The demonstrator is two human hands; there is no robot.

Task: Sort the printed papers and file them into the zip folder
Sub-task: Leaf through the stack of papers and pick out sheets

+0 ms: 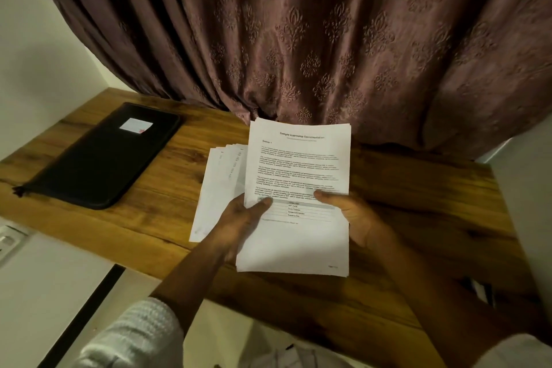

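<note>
A curtain (298,39) hung behind the desk (418,203). The folder (98,158) lay flat at the desk's left end, well apart from the papers. A stack (298,164) was held above fanned sheets (215,188), pinched at its side edges by the left hand (239,221) and right hand (355,218), thumbs on top.

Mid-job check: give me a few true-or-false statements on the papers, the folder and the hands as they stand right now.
1. The left hand and right hand both grip the held stack of printed papers. True.
2. The zip folder lies open on the desk. False: it lies closed, left of the papers.
3. Fanned sheets lie left of the held stack. True.
4. The held stack's top sheet is blank. False: it shows printed text and a small table.
</note>
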